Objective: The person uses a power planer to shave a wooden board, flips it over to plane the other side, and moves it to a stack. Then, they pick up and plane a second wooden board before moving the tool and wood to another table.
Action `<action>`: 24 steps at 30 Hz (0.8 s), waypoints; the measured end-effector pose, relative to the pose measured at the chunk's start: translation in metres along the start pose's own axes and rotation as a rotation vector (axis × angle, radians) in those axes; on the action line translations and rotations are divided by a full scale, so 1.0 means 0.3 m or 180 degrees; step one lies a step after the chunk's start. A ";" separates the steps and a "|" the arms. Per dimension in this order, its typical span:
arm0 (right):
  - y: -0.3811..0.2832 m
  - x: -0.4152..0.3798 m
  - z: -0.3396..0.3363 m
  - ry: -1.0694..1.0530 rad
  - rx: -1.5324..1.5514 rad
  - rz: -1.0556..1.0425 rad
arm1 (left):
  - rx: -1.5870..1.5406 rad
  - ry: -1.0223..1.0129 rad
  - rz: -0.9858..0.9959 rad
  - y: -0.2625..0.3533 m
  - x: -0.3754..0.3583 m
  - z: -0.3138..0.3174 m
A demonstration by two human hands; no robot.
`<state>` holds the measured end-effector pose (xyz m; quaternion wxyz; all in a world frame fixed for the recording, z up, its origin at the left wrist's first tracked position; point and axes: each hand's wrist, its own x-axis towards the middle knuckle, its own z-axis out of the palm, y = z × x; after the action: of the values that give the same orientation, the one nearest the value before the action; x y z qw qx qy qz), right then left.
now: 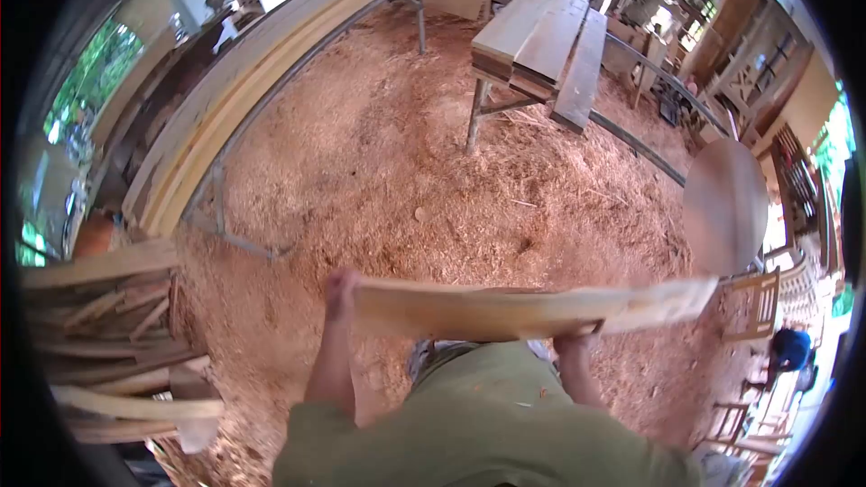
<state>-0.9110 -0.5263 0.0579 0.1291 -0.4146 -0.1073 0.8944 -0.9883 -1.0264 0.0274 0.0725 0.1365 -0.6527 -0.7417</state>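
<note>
A long, pale wooden board (469, 308) lies crosswise in front of my body at waist height. My left hand (342, 293) is closed on its left end. Farther right along the board, my right hand (577, 343) grips the lower edge, and its fingers are partly hidden by the wood. The right end of the board reaches well past my right hand and looks blurred.
Long planks (271, 63) rest on a metal stand at the left. More boards (541, 32) lie on a trestle ahead. Scrap wood (117, 325) is piled at lower left. A round panel (724, 207) stands at right, near chairs (767, 302) and a person (791, 350). Shavings cover the floor.
</note>
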 end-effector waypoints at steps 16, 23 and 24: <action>0.382 0.666 1.102 -0.1276 -0.3060 0.0714 | -0.1595 0.2180 -0.0810 0.024 -0.300 0.187; 0.198 0.935 1.486 -0.2427 -0.5238 -0.0152 | -0.1576 0.1766 -0.0488 0.007 -0.031 0.529; 0.162 1.003 1.503 -0.2484 -0.5213 -0.0112 | -0.1660 0.1733 -0.0401 -0.015 0.033 0.578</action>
<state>-1.4523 -0.5141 0.1140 -0.2379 -0.0424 -0.7521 0.6131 -1.0490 -0.8641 0.0411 0.2297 0.3454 -0.3893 -0.8225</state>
